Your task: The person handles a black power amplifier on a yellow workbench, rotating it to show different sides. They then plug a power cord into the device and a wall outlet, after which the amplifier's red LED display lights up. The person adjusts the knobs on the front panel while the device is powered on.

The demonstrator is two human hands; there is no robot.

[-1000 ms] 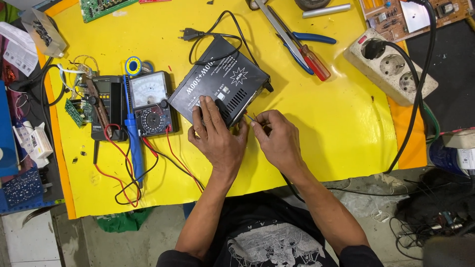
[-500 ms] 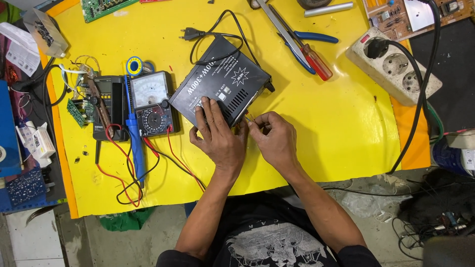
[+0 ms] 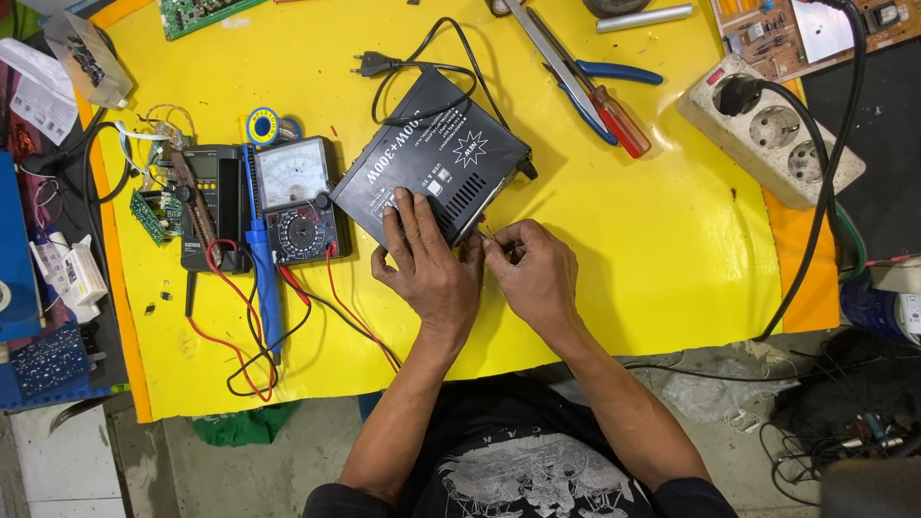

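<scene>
- The left hand (image 3: 430,269) lies flat on the near end of a black metal box (image 3: 432,158), fingers spread wide and pressing on its top panel; it grips nothing.
- The right hand (image 3: 532,273) sits just right of the left one, at the box's near right corner. Its thumb and forefinger are pinched narrow on something very small; what it is cannot be told.
- The black metal box rests tilted on the yellow mat (image 3: 662,259), about the middle of the bench, its vented panel facing up.
- A black power cord with a plug (image 3: 376,65) loops from the far side of the box.
- Left of the box stands an analogue multimeter (image 3: 293,197), with red and black test leads (image 3: 240,317) trailing toward the near edge.
- A blue-handled soldering iron (image 3: 261,278) lies just left of the meter, and a dark digital meter (image 3: 213,201) is beside that.
- A small roll of solder (image 3: 262,125) sits just beyond the meters.
- On the far right, a red-handled screwdriver (image 3: 619,120) and blue-handled pliers (image 3: 585,72) lie together.
- A white power strip (image 3: 772,129) sits at the mat's right edge with a black plug in it.
- A green circuit board (image 3: 197,11) lies at the far left edge.
</scene>
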